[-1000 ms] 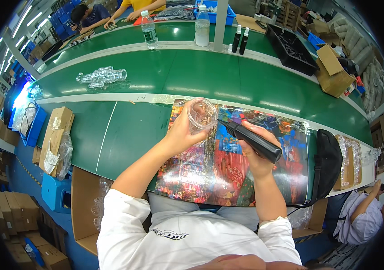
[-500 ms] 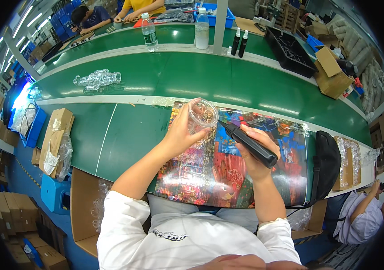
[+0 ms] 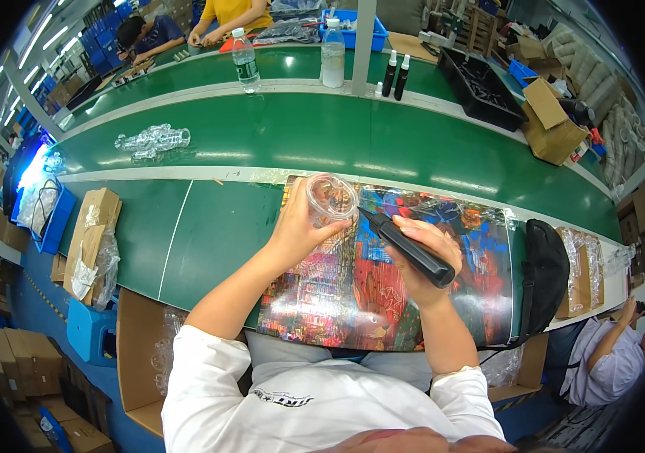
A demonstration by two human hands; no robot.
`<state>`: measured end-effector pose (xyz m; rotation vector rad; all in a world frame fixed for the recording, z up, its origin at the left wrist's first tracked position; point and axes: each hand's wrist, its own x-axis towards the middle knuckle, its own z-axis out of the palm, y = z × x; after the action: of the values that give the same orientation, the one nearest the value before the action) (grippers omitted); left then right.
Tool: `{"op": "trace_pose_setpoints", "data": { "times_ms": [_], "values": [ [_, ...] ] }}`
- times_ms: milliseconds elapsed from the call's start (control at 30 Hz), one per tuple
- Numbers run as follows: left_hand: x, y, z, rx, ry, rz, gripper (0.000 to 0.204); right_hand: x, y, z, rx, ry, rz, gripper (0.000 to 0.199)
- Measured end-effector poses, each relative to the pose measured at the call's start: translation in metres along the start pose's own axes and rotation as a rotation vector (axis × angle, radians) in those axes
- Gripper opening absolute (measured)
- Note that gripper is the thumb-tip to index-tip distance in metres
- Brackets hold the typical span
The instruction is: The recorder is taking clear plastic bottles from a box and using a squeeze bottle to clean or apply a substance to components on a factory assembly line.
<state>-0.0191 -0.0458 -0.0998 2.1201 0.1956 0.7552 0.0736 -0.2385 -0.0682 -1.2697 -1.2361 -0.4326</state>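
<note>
My left hand (image 3: 297,226) is closed around the side of a clear, round, cup-like part (image 3: 333,198), whose wide rim faces up. In my right hand (image 3: 428,260) is a black handheld tool (image 3: 413,249) with a thick grip and a thin, dark pointed tip. That tip reaches the right side of the clear part's rim; whether it touches cannot be made out. Both hands are above a colourful printed mat (image 3: 383,302) lying on the green bench.
Beyond the mat, a clear part (image 3: 152,141) lies on a green belt (image 3: 277,128). Bottles (image 3: 245,64) and black spray bottles (image 3: 401,78) stand behind it. A black pouch (image 3: 545,264) is right of the mat; cardboard (image 3: 96,234) lies left. Co-workers (image 3: 236,15) sit across.
The view has shifted slightly. The clear part on the far belt has moved a little left. Both hands keep their grips, with the tool still at the rim.
</note>
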Motion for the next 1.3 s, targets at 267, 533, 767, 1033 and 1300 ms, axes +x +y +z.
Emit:
{"op": "trace_pose_setpoints", "data": {
  "times_ms": [267,533,767,1033,1300],
  "values": [
    [0.0,0.001,0.0,0.099,0.026,0.085,0.065,-0.001,0.001,0.0,0.005,0.001,0.0,0.034],
    [0.001,0.005,-0.006,0.132,0.006,0.07,0.057,0.001,-0.003,-0.001,-0.02,-0.003,0.0,0.033],
    [-0.001,-0.004,0.0,0.033,0.041,0.076,0.055,-0.001,-0.002,-0.002,0.002,-0.024,-0.012,0.032],
    [-0.003,0.003,0.0,-0.076,-0.026,-0.129,0.058,-0.002,-0.002,0.0,0.028,-0.015,-0.016,0.032],
    [-0.004,-0.006,0.003,-0.022,-0.072,0.051,0.062,-0.003,-0.002,0.002,-0.012,-0.003,0.01,0.032]
  ]
}}
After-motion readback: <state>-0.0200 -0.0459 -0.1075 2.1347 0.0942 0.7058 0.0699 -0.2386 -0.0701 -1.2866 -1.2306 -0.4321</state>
